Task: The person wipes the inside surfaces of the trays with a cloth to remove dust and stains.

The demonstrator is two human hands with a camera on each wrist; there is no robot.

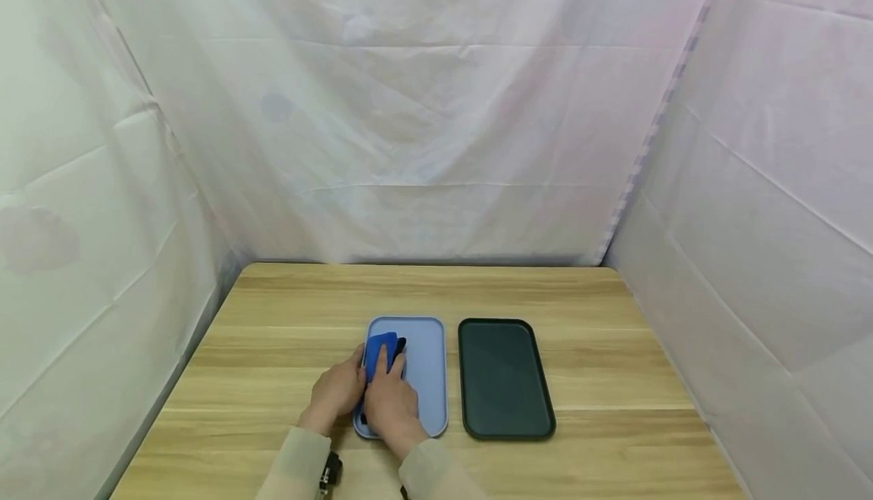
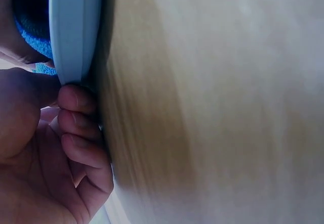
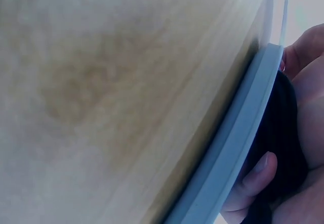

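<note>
A light blue tray [image 1: 427, 379] lies on the wooden table. On its left side is a blue and black cloth [image 1: 380, 345], blue on top with black showing at its right edge. My left hand [image 1: 339, 389] is at the tray's left rim. In the left wrist view, its curled fingers [image 2: 81, 125] grip the rim from the side, low against the table. My right hand [image 1: 393, 405] lies over the cloth with fingers reaching forward on it. The right wrist view has its thumb [image 3: 260, 176] against the black fabric [image 3: 281, 133], just inside the tray's rim.
A dark green tray [image 1: 506, 379] lies to the right of the blue one, with a narrow strip of table between them. White sheets [image 1: 436, 144] hang behind the wooden table [image 1: 614, 379] and along both sides.
</note>
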